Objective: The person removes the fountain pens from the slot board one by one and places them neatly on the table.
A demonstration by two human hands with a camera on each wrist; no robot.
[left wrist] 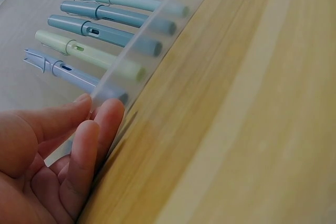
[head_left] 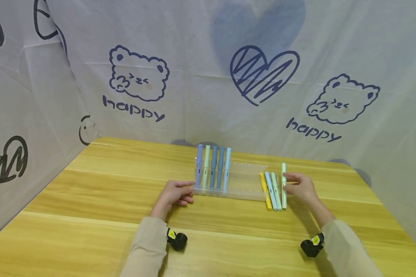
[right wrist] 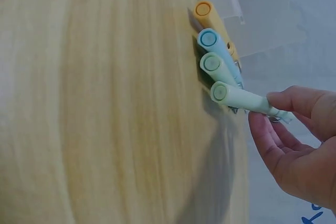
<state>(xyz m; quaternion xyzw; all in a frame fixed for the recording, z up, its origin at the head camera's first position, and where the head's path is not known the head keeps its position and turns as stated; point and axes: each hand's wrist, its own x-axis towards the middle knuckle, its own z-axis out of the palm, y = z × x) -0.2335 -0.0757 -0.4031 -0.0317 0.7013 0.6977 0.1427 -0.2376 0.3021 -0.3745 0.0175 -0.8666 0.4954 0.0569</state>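
L hand [head_left: 175,194] pinches near-L corner of clear rack [head_left: 244,179], prob. steadying it nr far edge of worktop [head_left: 228,234]; R hand [head_left: 302,187] pinches pale-green pen [head_left: 284,202] abt mid-length, prob. for balance.

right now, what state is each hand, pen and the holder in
left hand: pinching the clear holder at its left end
right hand: pinching the mint pen
mint pen: held, outside the holder
clear holder: partly filled
five racked pens: side by side in the holder
yellow pen, loose blue pen, loose green pen: lying by the holder's right end
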